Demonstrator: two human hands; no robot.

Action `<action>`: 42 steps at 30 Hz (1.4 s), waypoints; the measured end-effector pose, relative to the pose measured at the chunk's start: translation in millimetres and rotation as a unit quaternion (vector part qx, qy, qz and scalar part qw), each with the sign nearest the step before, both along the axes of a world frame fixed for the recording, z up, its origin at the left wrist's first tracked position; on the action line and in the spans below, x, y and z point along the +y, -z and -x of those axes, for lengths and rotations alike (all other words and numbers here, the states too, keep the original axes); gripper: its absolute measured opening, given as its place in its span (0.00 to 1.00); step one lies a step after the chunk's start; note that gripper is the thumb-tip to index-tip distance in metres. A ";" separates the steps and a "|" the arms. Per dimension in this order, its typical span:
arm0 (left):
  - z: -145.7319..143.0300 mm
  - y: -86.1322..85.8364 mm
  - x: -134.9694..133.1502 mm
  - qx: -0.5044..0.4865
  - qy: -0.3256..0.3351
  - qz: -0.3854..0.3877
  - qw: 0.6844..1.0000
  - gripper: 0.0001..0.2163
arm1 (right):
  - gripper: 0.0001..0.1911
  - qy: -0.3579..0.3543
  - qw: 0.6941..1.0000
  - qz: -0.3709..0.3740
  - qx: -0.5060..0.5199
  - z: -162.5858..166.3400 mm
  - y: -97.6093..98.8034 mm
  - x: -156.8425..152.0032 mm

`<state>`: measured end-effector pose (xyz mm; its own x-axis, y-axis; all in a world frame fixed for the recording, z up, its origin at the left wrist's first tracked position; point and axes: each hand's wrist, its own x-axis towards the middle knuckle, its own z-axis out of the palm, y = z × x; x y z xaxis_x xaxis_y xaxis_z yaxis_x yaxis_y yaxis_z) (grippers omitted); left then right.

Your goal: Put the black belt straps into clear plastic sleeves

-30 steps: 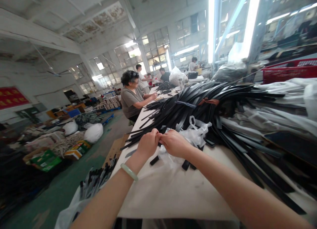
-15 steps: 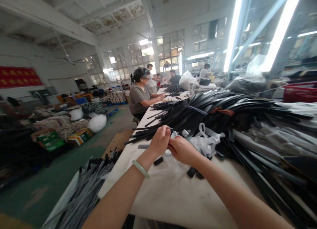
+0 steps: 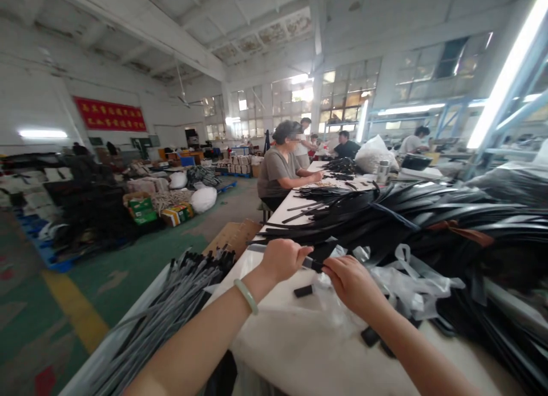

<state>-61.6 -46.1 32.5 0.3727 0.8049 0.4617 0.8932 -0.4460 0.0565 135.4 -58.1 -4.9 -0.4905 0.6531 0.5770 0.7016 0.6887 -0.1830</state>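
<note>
In front of me, my left hand (image 3: 285, 260), a pale green bangle on its wrist, is closed around a flat grey strip (image 3: 309, 262). The strip's tail shows to the left of the fist. My right hand (image 3: 353, 283) pinches the strip's black end (image 3: 317, 266), just right of the left thumb. Beneath the hands, a short black piece (image 3: 303, 291) lies on the white table (image 3: 295, 339). More black pieces (image 3: 370, 336) lie under my right forearm. Beside my right hand sits a crumpled clear plastic bag (image 3: 413, 287).
A big bundle of long black strips (image 3: 411, 213) covers the table's right side. At lower left, many grey strips with black ends (image 3: 171, 310) are heaped beside the table. A seated person (image 3: 278, 170) works farther along its left edge; cardboard (image 3: 235, 236) is nearer.
My hands, pressed together before, are now apart with the grey strip and its black end showing between them. The view has turned left.
</note>
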 end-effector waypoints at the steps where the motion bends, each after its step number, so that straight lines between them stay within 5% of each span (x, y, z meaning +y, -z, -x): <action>1: -5.8 -0.2 -1.8 0.008 0.005 -0.006 1.000 0.32 | 0.14 -0.004 1.000 -0.015 0.009 3.2 1.8 -1.9; 6: -22.0 -5.7 -5.8 0.035 0.012 -0.047 0.998 0.31 | 0.13 -0.014 0.999 -0.034 0.013 2.1 8.8 1.3; 12: 10.1 -25.3 7.6 0.105 -0.039 -0.112 0.987 0.28 | 0.11 0.025 0.999 -0.010 -0.025 -13.8 4.5 12.5; 20: -22.5 -9.3 6.6 0.128 0.127 -0.164 0.970 0.24 | 0.10 0.009 0.999 -0.033 0.030 5.5 9.2 1.1; 26: 0.8 1.7 36.1 0.068 0.002 -0.169 0.983 0.25 | 0.08 0.100 0.993 -0.024 -0.055 -30.5 6.3 26.8; 35: -23.5 26.4 37.5 0.043 0.089 -0.143 0.985 0.21 | 0.05 0.093 0.992 -0.024 -0.077 0.3 -4.4 6.4; 42: 7.2 27.0 50.1 0.012 -0.029 -0.157 0.987 0.23 | 0.08 0.144 0.982 0.004 -0.125 -11.4 2.3 19.0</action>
<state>-68.8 4.0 5.6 0.3439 0.6443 0.6831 0.9174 -0.3858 -0.0980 146.8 -39.1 -7.2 -0.4099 0.7898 0.4562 0.8907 0.4543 0.0138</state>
